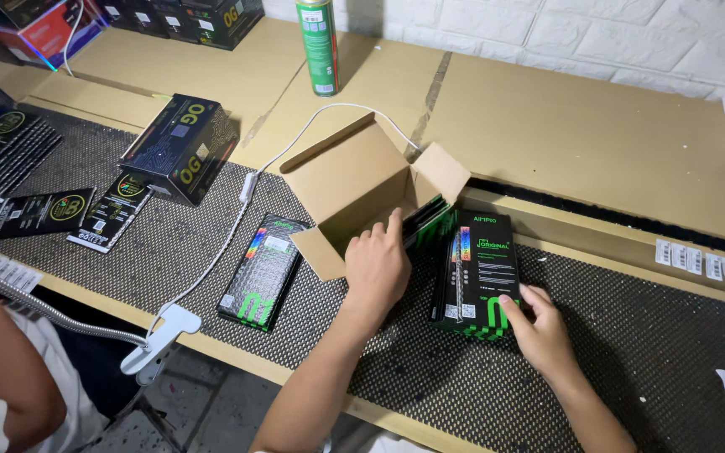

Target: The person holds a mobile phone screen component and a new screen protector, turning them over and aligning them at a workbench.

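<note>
- My left hand (377, 267) rests flat, fingers spread, on the open brown cardboard carton (361, 186) lying on its side at mat centre, flat black-and-green packets (426, 224) showing inside
- My right hand (539, 329) pinches the lower corner of a stack of slim black-and-green retail boxes (478, 270), just beside the carton at its 4 o'clock
- I judge packing is under way; the next move needs the stack squared to the opening
- The top box is glossy, with a rainbow strip
</note>
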